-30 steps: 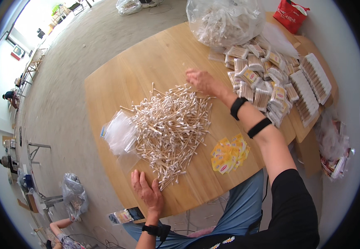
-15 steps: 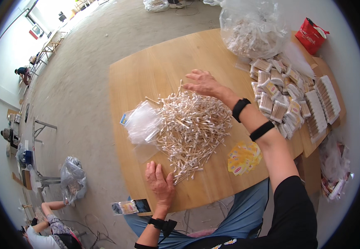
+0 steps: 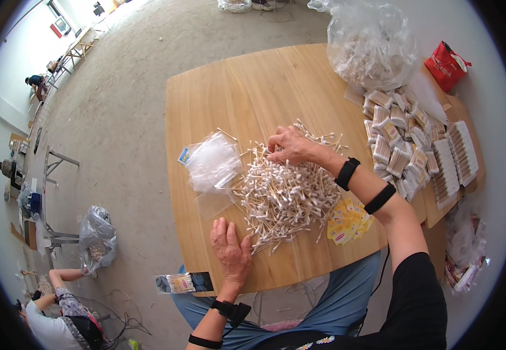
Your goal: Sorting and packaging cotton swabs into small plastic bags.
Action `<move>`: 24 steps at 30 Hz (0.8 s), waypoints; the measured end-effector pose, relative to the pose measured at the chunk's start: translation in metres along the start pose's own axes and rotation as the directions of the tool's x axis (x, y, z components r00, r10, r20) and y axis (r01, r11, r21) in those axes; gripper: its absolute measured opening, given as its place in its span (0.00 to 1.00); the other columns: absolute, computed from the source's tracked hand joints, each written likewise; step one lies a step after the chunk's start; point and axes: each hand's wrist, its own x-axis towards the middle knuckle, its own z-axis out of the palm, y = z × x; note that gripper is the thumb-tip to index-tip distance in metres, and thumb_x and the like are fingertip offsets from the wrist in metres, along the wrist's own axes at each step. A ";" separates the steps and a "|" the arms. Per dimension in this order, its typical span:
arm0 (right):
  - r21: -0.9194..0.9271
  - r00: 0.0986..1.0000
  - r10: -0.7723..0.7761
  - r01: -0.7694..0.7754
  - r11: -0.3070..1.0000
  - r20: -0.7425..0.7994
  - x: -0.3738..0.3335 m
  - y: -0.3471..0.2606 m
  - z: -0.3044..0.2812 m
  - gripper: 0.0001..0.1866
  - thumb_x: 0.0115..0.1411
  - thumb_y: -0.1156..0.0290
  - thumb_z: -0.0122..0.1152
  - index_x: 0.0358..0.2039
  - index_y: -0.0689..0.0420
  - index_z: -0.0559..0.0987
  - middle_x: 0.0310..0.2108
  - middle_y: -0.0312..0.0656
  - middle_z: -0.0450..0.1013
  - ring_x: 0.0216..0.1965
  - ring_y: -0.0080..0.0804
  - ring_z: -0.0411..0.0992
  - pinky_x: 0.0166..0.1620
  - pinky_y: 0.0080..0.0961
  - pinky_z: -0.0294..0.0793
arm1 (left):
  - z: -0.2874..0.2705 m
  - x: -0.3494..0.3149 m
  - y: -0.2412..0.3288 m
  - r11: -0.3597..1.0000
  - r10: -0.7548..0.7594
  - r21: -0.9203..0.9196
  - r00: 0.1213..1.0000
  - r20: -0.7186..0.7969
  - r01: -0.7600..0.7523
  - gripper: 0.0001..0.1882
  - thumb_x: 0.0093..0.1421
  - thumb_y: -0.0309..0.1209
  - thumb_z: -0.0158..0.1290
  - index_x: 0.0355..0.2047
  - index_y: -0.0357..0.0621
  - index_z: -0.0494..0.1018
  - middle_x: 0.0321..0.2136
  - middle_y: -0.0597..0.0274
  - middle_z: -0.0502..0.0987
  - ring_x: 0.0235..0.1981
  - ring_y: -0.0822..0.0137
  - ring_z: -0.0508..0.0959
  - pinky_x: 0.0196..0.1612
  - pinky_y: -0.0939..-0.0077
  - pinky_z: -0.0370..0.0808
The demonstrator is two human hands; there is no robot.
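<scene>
A large heap of loose cotton swabs with white tips lies on the wooden table in front of me. At its far side my right hand has its fingers curled down into the swabs, closed round some of them; the fingertips are partly hidden. My left hand lies flat, fingers stretched, on the tabletop by the heap's near left edge, holding nothing. Clear plastic bags are stacked left of the heap. Yellow printed cards lie fanned out at its right.
Many packed swab bundles are piled on the table's right side, beside long rows of swabs. Behind them stand a big clear bag and a red pouch. A small swab pack sits at the near left corner. Other people work at far left.
My right hand has come down from beyond the heap into its far side, and its fingers have curled. Swabs there have shifted. The left hand still rests on the table.
</scene>
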 end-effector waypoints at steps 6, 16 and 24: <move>-0.138 0.963 -0.183 0.157 0.978 -0.197 0.043 -0.035 0.000 0.15 0.62 0.57 0.59 0.47 0.46 0.82 0.50 0.42 0.74 0.53 0.48 0.67 0.59 0.47 0.66 | 0.003 -0.001 -0.001 1.000 0.006 0.004 1.000 -0.004 -0.006 0.27 0.59 0.31 0.59 0.57 0.35 0.68 0.64 0.42 0.63 0.68 0.43 0.59 0.70 0.51 0.54; -0.248 0.992 -0.085 0.058 0.967 -0.097 0.068 -0.045 0.008 0.15 0.64 0.55 0.57 0.45 0.47 0.80 0.59 0.32 0.70 0.59 0.46 0.65 0.60 0.49 0.64 | -0.003 0.000 0.003 1.000 -0.014 -0.013 1.000 0.019 0.014 0.28 0.59 0.33 0.59 0.57 0.33 0.68 0.65 0.42 0.61 0.68 0.43 0.57 0.70 0.48 0.53; -0.179 0.989 0.067 -0.090 0.980 -0.130 -0.017 0.022 -0.009 0.18 0.66 0.53 0.53 0.50 0.46 0.81 0.62 0.33 0.67 0.63 0.48 0.64 0.66 0.62 0.56 | 0.001 0.001 0.002 0.999 -0.004 -0.041 1.000 0.022 0.005 0.26 0.59 0.29 0.57 0.56 0.33 0.68 0.65 0.42 0.62 0.69 0.44 0.57 0.71 0.51 0.52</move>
